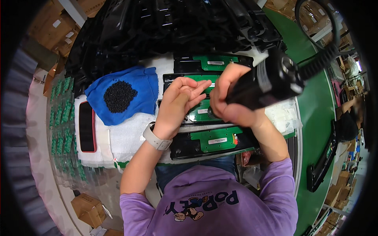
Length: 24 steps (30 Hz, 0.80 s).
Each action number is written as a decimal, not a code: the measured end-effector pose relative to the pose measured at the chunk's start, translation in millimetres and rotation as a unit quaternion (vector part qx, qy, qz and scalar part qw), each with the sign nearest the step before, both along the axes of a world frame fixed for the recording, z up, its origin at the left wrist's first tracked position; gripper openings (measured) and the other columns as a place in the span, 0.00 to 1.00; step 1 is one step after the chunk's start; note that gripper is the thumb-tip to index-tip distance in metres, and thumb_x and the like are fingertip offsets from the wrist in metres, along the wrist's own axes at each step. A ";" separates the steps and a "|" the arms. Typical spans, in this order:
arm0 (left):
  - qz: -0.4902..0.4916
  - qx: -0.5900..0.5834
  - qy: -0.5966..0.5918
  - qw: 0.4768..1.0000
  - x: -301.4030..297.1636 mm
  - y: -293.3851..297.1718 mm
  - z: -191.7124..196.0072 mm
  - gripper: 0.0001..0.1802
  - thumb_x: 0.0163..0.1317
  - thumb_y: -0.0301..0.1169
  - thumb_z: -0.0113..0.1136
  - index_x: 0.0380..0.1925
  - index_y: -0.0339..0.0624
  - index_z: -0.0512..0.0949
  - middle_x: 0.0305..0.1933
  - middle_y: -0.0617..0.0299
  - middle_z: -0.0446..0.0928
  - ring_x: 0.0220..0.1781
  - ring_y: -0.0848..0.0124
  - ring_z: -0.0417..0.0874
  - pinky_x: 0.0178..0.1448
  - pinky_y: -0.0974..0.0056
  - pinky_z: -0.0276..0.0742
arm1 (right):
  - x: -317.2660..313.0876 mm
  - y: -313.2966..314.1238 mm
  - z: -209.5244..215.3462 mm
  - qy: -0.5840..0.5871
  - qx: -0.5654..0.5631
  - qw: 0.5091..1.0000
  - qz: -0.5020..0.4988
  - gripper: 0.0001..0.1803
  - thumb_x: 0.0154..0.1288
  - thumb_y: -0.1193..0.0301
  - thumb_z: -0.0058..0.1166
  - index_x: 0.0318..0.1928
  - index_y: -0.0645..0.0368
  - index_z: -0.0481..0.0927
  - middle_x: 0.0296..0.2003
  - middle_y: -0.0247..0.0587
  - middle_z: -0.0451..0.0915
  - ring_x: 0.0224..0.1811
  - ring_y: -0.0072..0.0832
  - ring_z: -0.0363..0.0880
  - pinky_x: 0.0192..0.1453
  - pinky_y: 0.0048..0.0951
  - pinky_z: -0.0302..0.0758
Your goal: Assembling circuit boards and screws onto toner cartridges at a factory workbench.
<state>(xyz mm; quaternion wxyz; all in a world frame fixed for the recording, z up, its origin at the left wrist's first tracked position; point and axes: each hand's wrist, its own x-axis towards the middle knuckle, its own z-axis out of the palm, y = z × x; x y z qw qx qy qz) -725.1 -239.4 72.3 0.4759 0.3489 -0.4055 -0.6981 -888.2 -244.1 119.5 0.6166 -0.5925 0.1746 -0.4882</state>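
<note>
In my right hand [231, 103], the fingers wrap round a thick black electric screwdriver [260, 83], its coiled cable running off to the upper right. The screwdriver's tip is hidden. My left hand [178, 97] is held palm upward beside it, fingers partly curled and apart, with nothing visible in them. Below both hands lie black plastic panels [182, 149] in a row, each carrying a green circuit board [202, 146] with a white label. To the left, a blue cloth [142, 84] bears a pile of small black screws [120, 96].
A red-edged phone [87, 126] lies on the white padded table [118, 137]. Stacked black plastic parts [157, 27] fill the far side. Green boards in clear packing [61, 118] stand at the left edge. A cardboard box [87, 209] is at lower left.
</note>
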 end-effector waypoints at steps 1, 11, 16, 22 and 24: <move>-0.018 0.020 0.025 0.999 0.6 0.4 0.3 0.10 0.66 0.23 0.31 0.43 0.35 0.63 0.55 0.45 0.67 0.62 0.59 0.69 0.61 0.63 0.67 | 2.3 1.8 2.7 0.014 -0.028 0.999 0.006 0.18 0.47 0.71 0.63 0.32 0.63 0.65 0.17 0.34 0.68 0.17 0.21 0.67 0.22 0.20 0.67; 0.034 0.066 0.043 0.996 2.9 -9.0 -5.1 0.10 0.65 0.23 0.37 0.43 0.35 0.66 0.52 0.44 0.72 0.59 0.59 0.72 0.58 0.64 0.70 | -6.4 -9.1 -3.2 -0.018 -0.010 1.000 -0.013 0.20 0.50 0.67 0.61 0.36 0.62 0.65 0.13 0.33 0.65 0.10 0.19 0.61 0.14 0.20 0.59; 0.032 0.058 0.069 0.995 3.8 -8.8 -9.8 0.11 0.62 0.25 0.42 0.42 0.35 0.71 0.52 0.49 0.73 0.55 0.64 0.74 0.60 0.64 0.67 | -4.7 -7.3 -6.2 -0.031 -0.002 0.999 -0.009 0.19 0.50 0.68 0.60 0.36 0.62 0.64 0.13 0.33 0.65 0.10 0.20 0.61 0.15 0.20 0.60; -0.006 0.040 0.080 0.996 4.8 -10.1 -18.0 0.12 0.62 0.26 0.42 0.43 0.33 0.72 0.50 0.50 0.74 0.55 0.64 0.74 0.60 0.65 0.67 | 1.9 -4.1 -9.0 0.049 -0.068 0.996 -0.008 0.12 0.46 0.81 0.57 0.27 0.61 0.64 0.16 0.36 0.69 0.18 0.20 0.69 0.23 0.20 0.68; 0.001 0.040 0.075 0.996 2.9 -9.2 -16.7 0.12 0.63 0.27 0.42 0.42 0.33 0.72 0.50 0.50 0.74 0.54 0.64 0.75 0.60 0.65 0.67 | 2.4 -6.3 -16.1 0.043 -0.086 0.995 -0.022 0.13 0.48 0.79 0.58 0.28 0.61 0.64 0.16 0.36 0.69 0.17 0.20 0.68 0.22 0.20 0.67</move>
